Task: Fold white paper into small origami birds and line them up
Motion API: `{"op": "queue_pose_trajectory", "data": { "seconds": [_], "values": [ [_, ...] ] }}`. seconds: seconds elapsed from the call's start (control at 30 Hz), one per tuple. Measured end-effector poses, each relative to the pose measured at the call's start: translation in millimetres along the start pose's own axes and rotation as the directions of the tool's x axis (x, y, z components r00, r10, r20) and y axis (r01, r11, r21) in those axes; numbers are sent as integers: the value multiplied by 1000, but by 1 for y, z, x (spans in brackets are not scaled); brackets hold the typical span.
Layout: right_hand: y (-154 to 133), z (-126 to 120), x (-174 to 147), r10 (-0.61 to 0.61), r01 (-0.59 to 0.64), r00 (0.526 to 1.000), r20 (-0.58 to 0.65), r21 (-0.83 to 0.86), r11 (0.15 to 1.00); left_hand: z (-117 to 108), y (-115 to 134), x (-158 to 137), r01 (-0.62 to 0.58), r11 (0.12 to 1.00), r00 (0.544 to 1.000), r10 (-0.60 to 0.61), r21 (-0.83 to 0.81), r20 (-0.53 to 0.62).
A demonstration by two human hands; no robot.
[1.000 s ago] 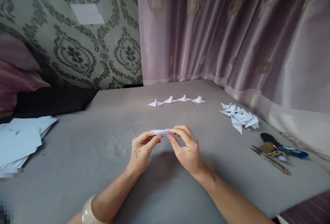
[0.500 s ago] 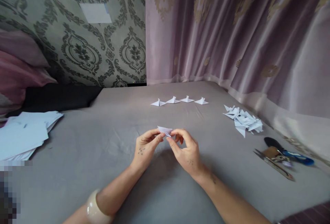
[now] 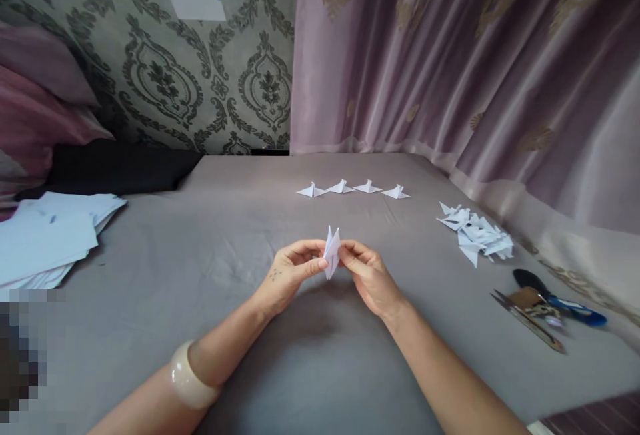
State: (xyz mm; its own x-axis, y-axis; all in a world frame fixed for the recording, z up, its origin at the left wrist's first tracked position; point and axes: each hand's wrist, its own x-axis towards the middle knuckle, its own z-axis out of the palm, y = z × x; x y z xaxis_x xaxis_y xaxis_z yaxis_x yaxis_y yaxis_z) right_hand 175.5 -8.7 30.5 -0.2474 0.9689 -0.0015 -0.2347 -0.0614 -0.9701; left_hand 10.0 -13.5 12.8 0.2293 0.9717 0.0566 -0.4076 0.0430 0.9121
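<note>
Between my two hands, a small piece of folded white paper [image 3: 332, 255] stands upright, with pointed tips at its top and bottom. My left hand [image 3: 293, 268] pinches its left side between thumb and fingers. On the other side, my right hand [image 3: 367, 271] grips the paper's right edge with thumb and forefinger. Both hands are held above the grey sheet [image 3: 210, 321]. Beyond them, several folded white paper birds [image 3: 369, 187] sit in a row.
To the right lies a heap of folded white paper pieces [image 3: 480, 233]. Nearer on that side are pointed tweezers [image 3: 527, 321] and a blue-handled tool [image 3: 577, 309]. A stack of white paper sheets [image 3: 55, 238] lies at left, before a black cloth [image 3: 115, 167]. A curtain [image 3: 400, 55] hangs behind.
The folded paper has been turned from lying sideways to standing upright between my fingers. My right hand has rolled over, and the view has tilted slightly downward.
</note>
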Motion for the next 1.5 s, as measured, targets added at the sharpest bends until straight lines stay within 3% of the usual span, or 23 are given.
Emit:
{"op": "queue_pose_trajectory", "data": {
  "seconds": [0.43,0.8,1.0,1.13,1.33,1.5],
  "values": [
    [0,-1,1,28,-39,992,124,85,996,1,1,-1,3,1000,1000,-2,-26,20],
    [2,-3,2,55,-69,989,140,97,993,6,8,-4,16,1000,1000,-16,7,9],
    [7,-4,3,0,3,999,49,-73,997,11,10,-8,-66,961,970,124,267,-208],
    [7,-1,0,-94,81,995,-30,-294,952,9,6,-8,-101,924,964,183,369,-194],
    [0,1,-3,-171,131,984,-48,-452,882,8,12,-5,-95,936,984,140,338,-112],
    [-3,2,-3,-221,182,975,-15,-518,836,12,14,-5,44,971,991,-13,236,-131]
  ]
}}
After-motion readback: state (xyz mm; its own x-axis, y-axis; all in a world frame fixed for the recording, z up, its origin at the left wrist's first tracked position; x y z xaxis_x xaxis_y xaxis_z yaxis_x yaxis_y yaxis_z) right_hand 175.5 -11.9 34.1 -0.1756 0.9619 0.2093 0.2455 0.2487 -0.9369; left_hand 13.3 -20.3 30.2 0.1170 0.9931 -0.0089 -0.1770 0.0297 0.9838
